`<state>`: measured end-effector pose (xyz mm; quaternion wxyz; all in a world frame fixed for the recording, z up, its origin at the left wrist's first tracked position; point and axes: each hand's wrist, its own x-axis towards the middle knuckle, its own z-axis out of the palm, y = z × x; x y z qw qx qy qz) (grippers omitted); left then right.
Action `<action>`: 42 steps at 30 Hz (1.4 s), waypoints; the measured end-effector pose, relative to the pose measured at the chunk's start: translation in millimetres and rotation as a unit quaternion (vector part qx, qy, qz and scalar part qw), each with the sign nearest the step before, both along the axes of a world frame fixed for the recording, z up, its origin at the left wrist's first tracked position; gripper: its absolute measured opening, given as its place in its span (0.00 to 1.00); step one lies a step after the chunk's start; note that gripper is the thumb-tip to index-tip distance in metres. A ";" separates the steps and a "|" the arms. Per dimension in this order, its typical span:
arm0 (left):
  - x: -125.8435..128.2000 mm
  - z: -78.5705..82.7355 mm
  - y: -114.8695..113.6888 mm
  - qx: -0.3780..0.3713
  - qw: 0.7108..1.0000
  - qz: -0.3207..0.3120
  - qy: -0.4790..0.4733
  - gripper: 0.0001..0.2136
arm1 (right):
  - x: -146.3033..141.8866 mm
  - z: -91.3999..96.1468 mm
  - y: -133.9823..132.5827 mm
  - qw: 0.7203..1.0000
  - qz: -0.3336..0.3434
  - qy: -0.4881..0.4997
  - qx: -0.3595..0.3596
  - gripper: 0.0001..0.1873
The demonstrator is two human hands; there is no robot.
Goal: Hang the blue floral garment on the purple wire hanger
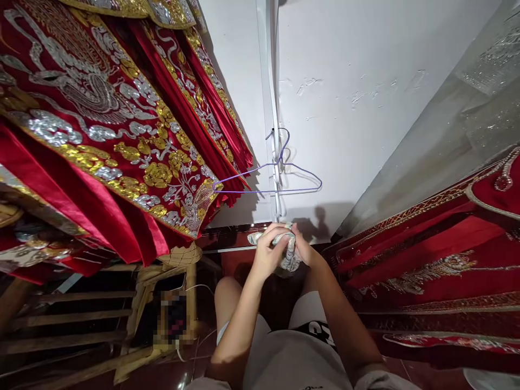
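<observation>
Both my hands meet in front of my lap around a bunched, pale patterned cloth (290,259). My left hand (270,246) has its fingers wrapped over the cloth's upper part, with one end poking out at its left. On the other side, my right hand (300,246) grips the cloth, its fingers partly hidden behind the folds. Whether the cloth is a garment or a rag I cannot tell. Above my hands, a purple wire hanger (266,191) hangs with nothing on it, from a white strip (273,81) running down the wall.
Red embroidered costumes (158,173) with gold and silver sequins hang at the left. More red embroidered fabric (430,271) hangs at the right, beneath clear plastic (430,130). A bamboo chair (134,303) stands low at the left, with a cable beside it. A white wall (345,70) is ahead.
</observation>
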<state>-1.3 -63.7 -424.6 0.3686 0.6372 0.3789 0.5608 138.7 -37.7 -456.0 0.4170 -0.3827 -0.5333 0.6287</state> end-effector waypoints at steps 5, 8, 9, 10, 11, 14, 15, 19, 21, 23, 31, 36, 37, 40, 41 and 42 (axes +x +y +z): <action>-20.2 18.4 13.6 -0.012 0.998 -0.041 0.036 0.22 | 3.6 46.2 10.8 0.990 0.125 0.041 -0.043 0.32; -39.7 6.3 17.5 -0.083 0.984 -0.144 0.070 0.21 | 25.1 74.5 28.6 0.971 0.208 -0.111 0.025 0.20; -45.4 1.3 16.7 -0.101 0.975 -0.176 0.093 0.20 | 31.9 81.7 35.9 0.962 0.212 -0.162 0.064 0.18; -50.7 -3.3 15.3 -0.116 0.966 -0.199 0.115 0.19 | 37.5 87.0 43.2 0.952 0.202 -0.205 0.108 0.17; -56.0 -7.2 13.6 -0.131 0.958 -0.215 0.136 0.18 | 41.8 90.1 50.3 0.942 0.180 -0.237 0.153 0.16; -71.6 -14.4 8.9 -0.189 0.922 -0.237 0.240 0.16 | 45.1 85.7 67.2 0.923 0.121 -0.267 0.250 0.09; -76.2 -15.9 8.0 -0.204 0.906 -0.241 0.281 0.14 | 43.4 80.8 71.1 0.921 0.115 -0.261 0.265 0.05; -88.1 -22.9 6.8 -0.215 0.868 -0.212 0.394 0.11 | 31.1 58.3 80.8 0.921 0.048 -0.239 0.304 0.14; -92.3 -25.5 6.6 -0.216 0.851 -0.169 0.447 0.14 | 27.2 51.1 87.1 0.923 -0.025 -0.241 0.300 0.22; -98.3 -24.9 6.4 -0.221 0.832 -0.123 0.494 0.14 | 27.1 46.3 96.7 0.925 -0.078 -0.245 0.279 0.27; -133.3 11.6 20.2 -0.142 0.839 0.060 0.522 0.11 | 56.2 27.0 123.2 0.921 -0.098 -0.284 0.249 0.17; -128.8 40.1 40.4 0.007 0.872 0.116 0.475 0.11 | 82.9 28.5 103.4 0.899 -0.159 -0.313 0.261 0.11; -123.7 46.1 43.5 0.030 0.880 0.105 0.462 0.11 | 85.2 29.7 97.3 0.894 -0.163 -0.319 0.267 0.11; -103.9 62.3 52.5 0.088 0.904 0.077 0.410 0.10 | 82.3 35.1 77.1 0.885 -0.144 -0.345 0.278 0.10; -97.7 66.8 56.1 0.105 0.911 0.076 0.391 0.09 | 79.2 37.7 70.2 0.887 -0.125 -0.347 0.277 0.09; -92.7 70.8 60.2 0.120 0.917 0.079 0.372 0.07 | 76.0 40.8 63.4 0.892 -0.103 -0.343 0.276 0.09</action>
